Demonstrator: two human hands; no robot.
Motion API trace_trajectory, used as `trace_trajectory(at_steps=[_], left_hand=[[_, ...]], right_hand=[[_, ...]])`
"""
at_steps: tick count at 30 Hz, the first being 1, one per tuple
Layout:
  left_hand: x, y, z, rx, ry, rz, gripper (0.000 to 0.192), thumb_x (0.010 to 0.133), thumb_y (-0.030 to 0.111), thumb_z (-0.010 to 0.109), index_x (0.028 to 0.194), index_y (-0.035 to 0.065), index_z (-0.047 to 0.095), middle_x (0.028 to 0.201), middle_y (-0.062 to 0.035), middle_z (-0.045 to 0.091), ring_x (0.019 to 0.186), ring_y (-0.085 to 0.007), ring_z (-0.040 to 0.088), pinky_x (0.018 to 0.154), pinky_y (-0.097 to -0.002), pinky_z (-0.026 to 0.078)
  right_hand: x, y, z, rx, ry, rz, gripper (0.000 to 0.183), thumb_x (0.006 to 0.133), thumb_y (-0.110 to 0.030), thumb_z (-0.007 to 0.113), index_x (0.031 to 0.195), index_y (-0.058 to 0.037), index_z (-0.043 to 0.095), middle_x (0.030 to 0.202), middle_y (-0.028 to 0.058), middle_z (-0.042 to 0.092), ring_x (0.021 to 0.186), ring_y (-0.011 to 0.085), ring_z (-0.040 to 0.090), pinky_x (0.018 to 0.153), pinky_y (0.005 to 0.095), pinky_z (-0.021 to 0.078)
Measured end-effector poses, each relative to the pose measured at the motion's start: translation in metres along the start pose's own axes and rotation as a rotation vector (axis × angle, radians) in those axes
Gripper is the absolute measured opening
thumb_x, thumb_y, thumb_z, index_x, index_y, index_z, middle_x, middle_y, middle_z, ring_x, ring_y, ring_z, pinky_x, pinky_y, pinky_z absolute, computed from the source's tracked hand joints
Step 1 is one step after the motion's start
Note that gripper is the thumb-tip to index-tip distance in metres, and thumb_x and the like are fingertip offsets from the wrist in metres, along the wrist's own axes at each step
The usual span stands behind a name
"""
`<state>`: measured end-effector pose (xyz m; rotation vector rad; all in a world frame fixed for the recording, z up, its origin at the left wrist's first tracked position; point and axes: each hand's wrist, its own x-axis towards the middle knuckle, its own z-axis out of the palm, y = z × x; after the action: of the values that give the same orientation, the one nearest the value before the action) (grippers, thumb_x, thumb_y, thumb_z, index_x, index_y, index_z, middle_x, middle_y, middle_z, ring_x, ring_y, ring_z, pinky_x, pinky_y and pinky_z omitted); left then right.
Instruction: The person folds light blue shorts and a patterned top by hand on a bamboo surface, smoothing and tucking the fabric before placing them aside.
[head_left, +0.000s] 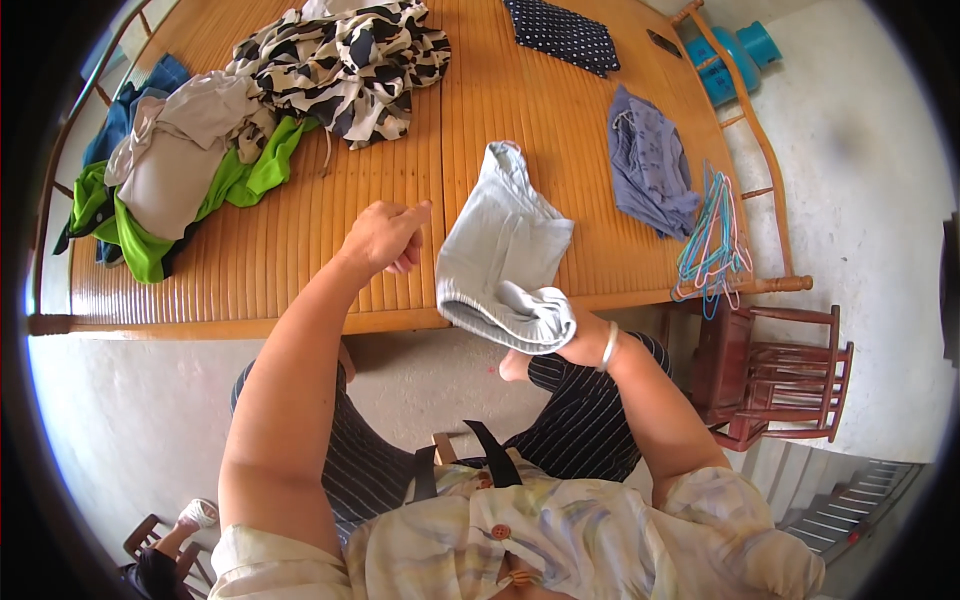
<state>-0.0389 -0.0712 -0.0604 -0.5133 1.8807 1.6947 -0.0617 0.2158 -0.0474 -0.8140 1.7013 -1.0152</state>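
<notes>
A light grey garment (502, 244) with a gathered elastic edge lies folded lengthwise near the table's front edge. Its near end is bunched up and overhangs that edge. My right hand (591, 343), with a pale bangle at the wrist, grips this bunched end; cloth hides the fingers. Left of the garment, my left hand (386, 236) hovers over the table without touching the cloth. Its fingers curl loosely, the thumb points away from them, and nothing is held.
On the slatted wooden table (352, 184) are a patterned cloth (352, 67), a mixed clothes heap (176, 161), a folded dotted cloth (562, 34), blue-grey clothes (651, 165), a phone (664, 43) and hangers (712, 240). Beyond stand a gas cylinder (724, 67) and a chair (765, 367). Someone's foot (199, 512) shows lower left.
</notes>
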Motion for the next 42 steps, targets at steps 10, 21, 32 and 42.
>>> trace_trajectory(at_steps=[10, 21, 32, 42], left_hand=[[0.018, -0.008, 0.048, -0.505, -0.469, 0.088, 0.09, 0.084, 0.07, 0.017, 0.118, -0.0059, 0.05, 0.112, -0.0167, 0.057, 0.103, -0.0248, 0.054, 0.096, -0.0367, 0.036], [0.04, -0.021, 0.074, -0.085, 0.12, 0.477, 0.026, 0.083, 0.004, 0.053, 0.109, -0.0005, 0.055, 0.086, -0.0101, 0.062, 0.079, -0.013, 0.057, 0.071, -0.0281, 0.046], [0.032, -0.009, 0.08, 0.299, 0.334, 0.314, 0.034, 0.085, 0.016, 0.052, 0.116, 0.004, 0.048, 0.1, -0.0216, 0.06, 0.097, -0.036, 0.056, 0.084, -0.0415, 0.044], [0.04, -0.01, 0.077, 0.325, 0.347, 0.183, 0.045, 0.081, 0.015, 0.057, 0.121, 0.0034, 0.04, 0.108, -0.0225, 0.054, 0.105, -0.0362, 0.051, 0.088, -0.042, 0.043]], right_hand=[[-0.013, 0.015, -0.066, 0.669, 0.505, 0.024, 0.029, 0.088, -0.02, 0.054, 0.106, 0.0023, 0.058, 0.099, 0.0062, 0.063, 0.089, 0.0154, 0.06, 0.081, 0.0314, 0.0474], [0.024, 0.041, -0.044, 0.276, 1.006, -0.203, 0.049, 0.078, 0.006, 0.058, 0.124, 0.003, 0.041, 0.1, 0.0098, 0.062, 0.088, 0.0121, 0.058, 0.078, 0.0241, 0.0453], [0.038, 0.072, -0.035, -0.224, 1.133, -0.149, 0.045, 0.08, -0.005, 0.058, 0.122, -0.003, 0.041, 0.104, 0.0196, 0.06, 0.09, 0.0299, 0.06, 0.079, 0.0338, 0.046], [0.031, 0.02, -0.036, -0.83, 1.019, -0.102, 0.059, 0.074, -0.011, 0.062, 0.129, -0.0068, 0.04, 0.136, 0.0208, 0.029, 0.12, 0.0432, 0.034, 0.099, 0.0476, 0.0297]])
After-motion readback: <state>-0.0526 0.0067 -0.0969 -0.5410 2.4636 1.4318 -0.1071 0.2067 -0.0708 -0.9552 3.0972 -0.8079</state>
